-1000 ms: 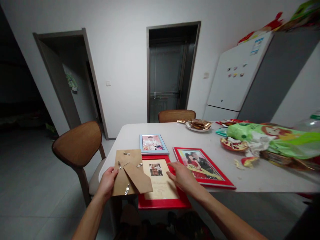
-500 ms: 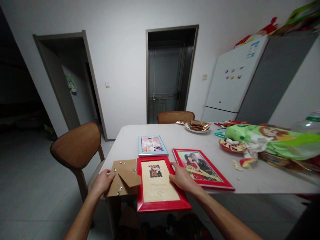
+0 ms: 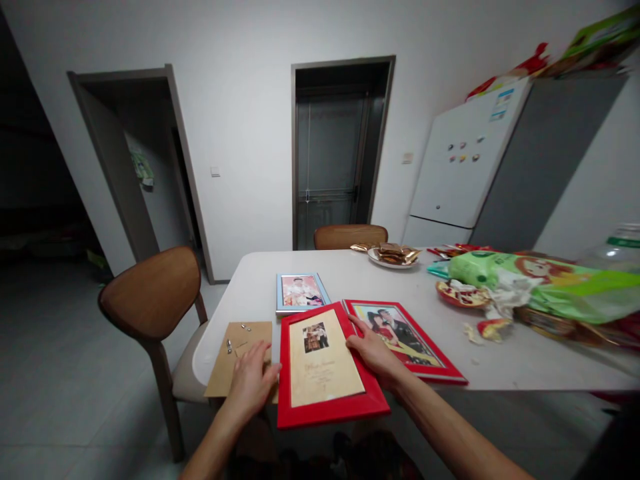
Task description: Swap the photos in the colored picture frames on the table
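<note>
My right hand point(image 3: 374, 353) grips the right edge of a red picture frame point(image 3: 285, 400). The frame holds a cream sheet with a small photo and print, and tilts slightly over the table's front edge. On the brown backing board point(image 3: 220, 373) lies my left hand point(image 3: 253, 380), fingers extended and thumb close to the frame's left edge; whether the thumb touches it I cannot tell. Metal clips show on the board, part of which my left hand hides. Beyond stands a light blue picture frame point(image 3: 279, 293), lying flat. A second red picture frame point(image 3: 445, 375) with a couple's photo lies to the right, partly behind my right hand.
On the white table point(image 3: 260, 270), a plate point(image 3: 395, 263) of wrapped snacks is at the back. Pomegranate pieces point(image 3: 463, 295), crumpled tissue and a green plastic bag point(image 3: 545, 280) lie at the right. A wooden chair point(image 3: 155, 293) stands at the left corner, another behind the table.
My left hand has let go of the backing board's left side and moved right across it. The red frame in my right hand has turned slightly and tilted. The board's raised stand flap is now covered.
</note>
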{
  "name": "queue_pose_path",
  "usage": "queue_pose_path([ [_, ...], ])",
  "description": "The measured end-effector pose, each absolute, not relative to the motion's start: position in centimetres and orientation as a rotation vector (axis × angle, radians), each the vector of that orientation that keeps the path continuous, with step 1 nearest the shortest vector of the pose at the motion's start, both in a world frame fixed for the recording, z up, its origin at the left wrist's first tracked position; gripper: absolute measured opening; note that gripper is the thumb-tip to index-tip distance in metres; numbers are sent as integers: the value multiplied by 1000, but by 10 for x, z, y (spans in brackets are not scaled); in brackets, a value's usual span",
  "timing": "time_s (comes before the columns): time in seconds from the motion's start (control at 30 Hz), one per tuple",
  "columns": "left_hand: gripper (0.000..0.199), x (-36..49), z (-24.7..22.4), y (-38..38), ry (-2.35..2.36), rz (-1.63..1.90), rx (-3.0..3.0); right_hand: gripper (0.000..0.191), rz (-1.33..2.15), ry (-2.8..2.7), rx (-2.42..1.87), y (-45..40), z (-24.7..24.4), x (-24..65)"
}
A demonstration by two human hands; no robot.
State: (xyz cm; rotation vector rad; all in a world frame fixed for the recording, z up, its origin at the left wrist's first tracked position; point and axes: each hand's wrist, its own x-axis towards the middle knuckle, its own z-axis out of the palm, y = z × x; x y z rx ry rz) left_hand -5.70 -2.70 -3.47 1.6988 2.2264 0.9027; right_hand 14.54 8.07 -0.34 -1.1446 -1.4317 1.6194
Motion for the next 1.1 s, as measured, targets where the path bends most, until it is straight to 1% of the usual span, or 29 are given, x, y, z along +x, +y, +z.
queue_pose_path([
  [0.1,55,-23,-24,-26,2004,1122,1740,80,1753,-1279,-1024,72,10,144],
  [0.17,67,2,-17,-25,1848,1191,1820,80,1766,-1285,-961,70,15,142],
  [0.2,69,12,-15,-25,1797,1218,1874,79,1755,-1314,-938,69,16,141],
  [0.23,67,20,-12,-25,1768,1252,1925,78,1739,-1350,-923,70,16,141],
  [0.3,58,29,-9,-26,1742,1323,2030,77,1685,-1428,-937,73,14,141],
  [0.37,51,26,-6,-28,1749,1402,2094,76,1581,-1537,-1026,80,8,144],
  [0.43,49,14,-2,-33,1830,1488,2047,71,1367,-1732,-1177,89,1,148],
  [0.5,47,-2,1,-41,1985,1574,1855,61,1021,-1984,-1317,97,-8,153],
  [0.6,48,-30,-1,-54,2148,1622,1517,44,492,-2250,-1392,103,-21,159],
  [0.67,48,-46,-10,-61,2203,1576,1388,37,313,-2334,-1409,104,-28,160],
  [0.83,45,-70,-39,-73,2328,1247,1315,27,151,-2449,-1490,99,-38,155],
  [0.93,44,-72,-46,-76,2464,1019,1398,22,88,-2495,-1511,97,-39,153],
  [1.1,40,-71,-43,-78,2619,771,1668,22,55,-2513,-1500,97,-38,153],
])
